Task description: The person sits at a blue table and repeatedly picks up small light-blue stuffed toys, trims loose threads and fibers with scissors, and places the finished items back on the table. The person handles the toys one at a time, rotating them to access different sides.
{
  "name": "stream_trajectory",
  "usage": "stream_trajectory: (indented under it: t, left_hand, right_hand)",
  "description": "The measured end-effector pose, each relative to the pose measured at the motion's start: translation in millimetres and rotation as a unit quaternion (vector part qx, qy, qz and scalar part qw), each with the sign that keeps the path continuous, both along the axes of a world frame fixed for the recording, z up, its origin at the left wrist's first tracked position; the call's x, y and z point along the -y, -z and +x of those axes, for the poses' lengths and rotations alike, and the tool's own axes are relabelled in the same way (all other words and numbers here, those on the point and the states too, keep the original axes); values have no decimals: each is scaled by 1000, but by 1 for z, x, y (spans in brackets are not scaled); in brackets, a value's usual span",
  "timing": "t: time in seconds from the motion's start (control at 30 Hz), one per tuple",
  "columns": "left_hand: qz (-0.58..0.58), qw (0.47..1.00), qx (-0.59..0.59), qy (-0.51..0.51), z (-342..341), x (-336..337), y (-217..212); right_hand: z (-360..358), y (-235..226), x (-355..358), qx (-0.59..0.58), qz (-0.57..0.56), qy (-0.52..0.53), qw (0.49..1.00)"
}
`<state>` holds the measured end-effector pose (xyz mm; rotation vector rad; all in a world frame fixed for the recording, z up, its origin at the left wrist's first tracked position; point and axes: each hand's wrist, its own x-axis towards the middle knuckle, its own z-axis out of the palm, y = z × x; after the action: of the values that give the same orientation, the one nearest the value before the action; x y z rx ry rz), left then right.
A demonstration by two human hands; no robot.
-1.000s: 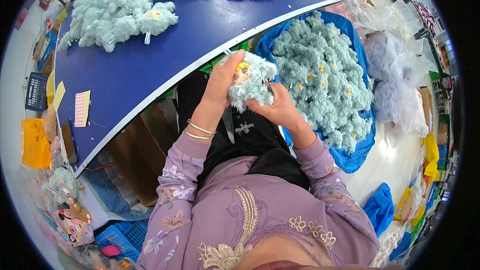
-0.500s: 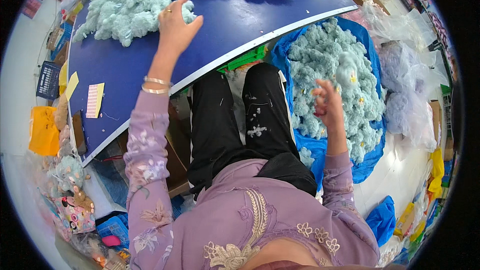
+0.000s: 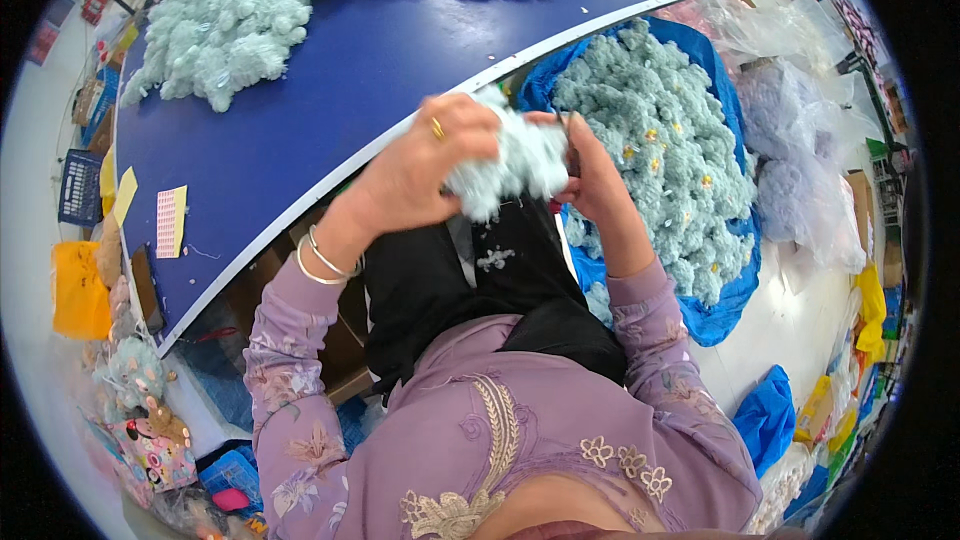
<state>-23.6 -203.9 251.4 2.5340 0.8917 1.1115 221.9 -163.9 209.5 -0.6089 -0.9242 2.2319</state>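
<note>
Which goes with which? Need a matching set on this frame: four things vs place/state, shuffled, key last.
1. left hand
2. large blue sack
3. pink-and-white sheet
4. black trousers

A. lying on the blue table
B. flecked with pale fluff
C. gripping a plush piece
D. filled with a plush heap

Pairs: 1-C, 2-D, 3-A, 4-B

"Is the toy (image 3: pixel 522 162) sharp?"
"Blurred, and partly behind the left hand (image 3: pixel 425 165)."
"The dark thing (image 3: pixel 572 153) in the right hand (image 3: pixel 602 177)?"
"Too blurred to name."
"The upper heap (image 3: pixel 235 30)?"
"Cut off above."
</note>
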Motion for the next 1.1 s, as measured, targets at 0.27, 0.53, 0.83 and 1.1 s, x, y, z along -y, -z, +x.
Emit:
stream_trajectory:
  t: [0.27,0.53,0.83,1.1]
  left_hand:
    - [-8,998,-6,-64,11,17,17]
    - [-365,857,362,23,17,19,28]
    - [-476,720,503,-38,40,-9,46]
    - [-552,618,560,1,48,-16,49]
  right_hand:
    - [-9,-6,18,185,120,1,975]
    - [-21,-4,24,231,252,74,937]
    - [-23,-3,31,346,420,85,835]
    - [-14,3,34,365,443,82,815]
